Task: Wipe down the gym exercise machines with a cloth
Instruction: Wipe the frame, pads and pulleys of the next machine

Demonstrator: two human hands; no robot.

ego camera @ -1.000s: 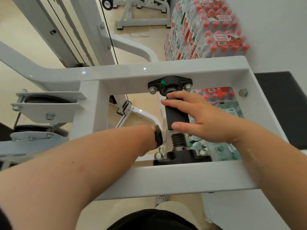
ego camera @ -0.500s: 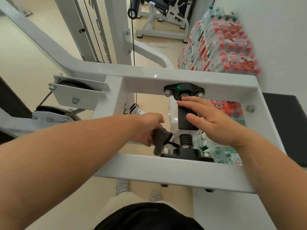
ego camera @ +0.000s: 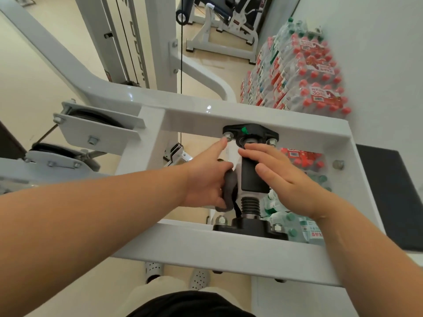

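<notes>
- Frame [ego camera: 229, 248]: the white machine frame spanned the view, with black mounts on its near and far crossbars. The pivot shaft [ego camera: 251, 177] sat boxed between them, so I judged both arms had to reach into the opening.
- Right hand [ego camera: 286, 181]: fingers were straight and together, flat on the shaft's black sleeve, with the tips by the far mount [ego camera: 250, 131]. It was probably steadying the pivot against turning.
- Left hand [ego camera: 206, 181]: it sat just left of the shaft, index finger out and the other fingers curled round the cloth [ego camera: 229, 188].
- Cloth: grey and bunched in the left hand, against the shaft's left side. I couldn't tell if it was actually rubbing.
- Bolt [ego camera: 227, 135]: the left index tip was at it, likely checking for grime.
</notes>
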